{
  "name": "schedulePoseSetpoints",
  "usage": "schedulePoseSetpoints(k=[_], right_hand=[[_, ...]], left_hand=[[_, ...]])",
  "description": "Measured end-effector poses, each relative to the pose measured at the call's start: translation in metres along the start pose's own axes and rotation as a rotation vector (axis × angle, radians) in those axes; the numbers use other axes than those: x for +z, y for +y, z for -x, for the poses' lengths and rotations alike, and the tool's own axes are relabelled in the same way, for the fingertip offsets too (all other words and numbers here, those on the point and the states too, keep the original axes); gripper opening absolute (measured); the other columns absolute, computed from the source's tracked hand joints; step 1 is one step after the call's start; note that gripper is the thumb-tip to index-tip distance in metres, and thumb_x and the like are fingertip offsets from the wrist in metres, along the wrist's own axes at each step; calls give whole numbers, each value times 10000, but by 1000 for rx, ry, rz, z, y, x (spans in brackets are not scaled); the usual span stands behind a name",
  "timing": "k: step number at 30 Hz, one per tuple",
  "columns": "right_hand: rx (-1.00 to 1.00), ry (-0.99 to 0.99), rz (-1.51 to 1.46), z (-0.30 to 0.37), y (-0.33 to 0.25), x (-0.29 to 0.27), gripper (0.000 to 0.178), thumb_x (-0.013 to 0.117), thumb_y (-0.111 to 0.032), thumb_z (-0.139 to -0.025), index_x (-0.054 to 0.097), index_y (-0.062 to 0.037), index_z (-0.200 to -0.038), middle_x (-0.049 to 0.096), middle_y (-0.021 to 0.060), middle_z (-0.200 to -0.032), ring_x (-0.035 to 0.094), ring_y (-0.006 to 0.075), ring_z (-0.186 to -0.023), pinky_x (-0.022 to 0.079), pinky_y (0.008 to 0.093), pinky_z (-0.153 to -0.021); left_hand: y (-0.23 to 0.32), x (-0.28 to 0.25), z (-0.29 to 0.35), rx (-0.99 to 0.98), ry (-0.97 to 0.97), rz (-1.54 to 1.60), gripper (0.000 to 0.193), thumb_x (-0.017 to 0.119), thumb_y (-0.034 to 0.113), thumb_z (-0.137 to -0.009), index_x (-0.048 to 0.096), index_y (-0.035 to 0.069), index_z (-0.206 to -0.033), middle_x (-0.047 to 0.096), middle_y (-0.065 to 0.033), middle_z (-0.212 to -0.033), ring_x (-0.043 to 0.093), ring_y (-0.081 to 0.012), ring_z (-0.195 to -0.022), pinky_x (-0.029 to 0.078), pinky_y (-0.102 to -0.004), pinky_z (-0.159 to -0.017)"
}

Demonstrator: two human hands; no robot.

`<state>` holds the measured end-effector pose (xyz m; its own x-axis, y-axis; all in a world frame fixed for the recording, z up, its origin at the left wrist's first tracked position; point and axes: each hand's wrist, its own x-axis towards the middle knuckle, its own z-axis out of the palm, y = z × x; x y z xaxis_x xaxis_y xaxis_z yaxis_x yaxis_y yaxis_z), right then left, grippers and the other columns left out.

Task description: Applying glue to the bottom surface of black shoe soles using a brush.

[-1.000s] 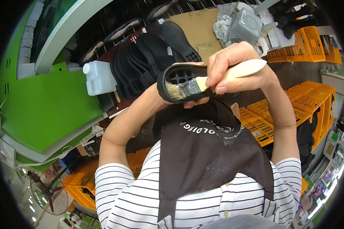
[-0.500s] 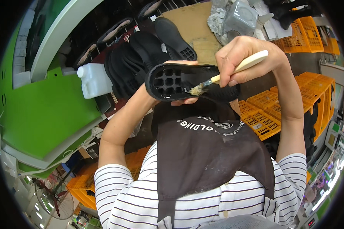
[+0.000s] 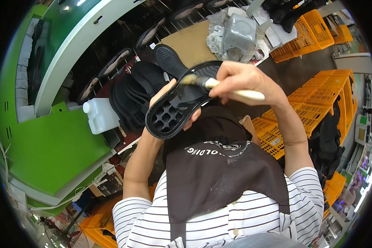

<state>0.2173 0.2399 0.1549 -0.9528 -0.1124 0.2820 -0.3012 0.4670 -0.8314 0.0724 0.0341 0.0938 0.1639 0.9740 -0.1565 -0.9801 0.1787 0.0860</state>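
A black shoe sole [image 3: 168, 117] is held tilted in front of my apron, its hollow side with square pockets facing up. My left hand [image 3: 191, 119] grips it from beneath, thumb and fingers showing at its two edges. In my right hand [image 3: 246, 80] is a paintbrush [image 3: 252, 95] with a cream handle. Its pale bristles lie over the sole's edge near the middle; whether they touch is blurred. Beyond the sole, another sole [image 3: 168, 59] and a row of black soles [image 3: 132, 84] lie on the bench.
A white plastic jug [image 3: 100, 116] stands left of the soles, beside a green machine [image 3: 53, 153]. A clear square container [image 3: 239, 33] sits on crumpled plastic at the bench's far right. Orange crates [image 3: 314, 101] are stacked to my right. Shoe parts hang on a rack behind.
The sole has turned, its pocketed end swinging down toward me and its other end up and away. The brush has moved left and up, across to the sole's far edge.
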Motion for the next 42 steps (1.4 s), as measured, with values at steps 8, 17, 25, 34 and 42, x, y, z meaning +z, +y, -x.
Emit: schedulePoseSetpoints(k=[8,17,25,34,42], right_hand=[[290,324,208,17,11,-3,121,649,-61,-812,691,-28,-921,648,86,-779,624,178,-735,486,287,-644],[119,229,182,-1,-7,15,147,632,-32,-788,665,-55,-929,604,94,-806,598,230,-731,480,324,-651],[7,-52,-303,-15,-17,47,144,660,-43,-800,702,-52,-937,607,88,-796,603,224,-739,472,314,-653],[69,90,157,-20,-3,46,186,636,26,-786,679,-27,-959,584,100,-759,589,240,-698,466,317,-633],[138,467,-319,-6,1,29,147,604,-62,-856,659,28,-958,545,50,-789,500,105,-678,386,231,-614]], left_hand=[[-16,9,3,195,216,-361,610,252,457,-979,524,-70,-1123,597,-228,-776,585,-258,-627,488,-312,-537],[-17,-1,-5,362,175,-511,616,208,466,-984,537,-42,-1100,598,-178,-793,580,-191,-682,486,-279,-646],[-9,-13,5,397,125,-171,606,257,472,-978,578,-32,-1076,649,-157,-927,643,-241,-832,514,-341,-778],[-24,-37,11,380,157,-187,595,235,428,-1000,503,-60,-1209,635,-199,-988,638,-267,-840,514,-356,-799],[18,15,57,665,156,-349,656,237,494,-977,476,-69,-1214,608,-227,-972,626,-270,-833,528,-320,-702]])
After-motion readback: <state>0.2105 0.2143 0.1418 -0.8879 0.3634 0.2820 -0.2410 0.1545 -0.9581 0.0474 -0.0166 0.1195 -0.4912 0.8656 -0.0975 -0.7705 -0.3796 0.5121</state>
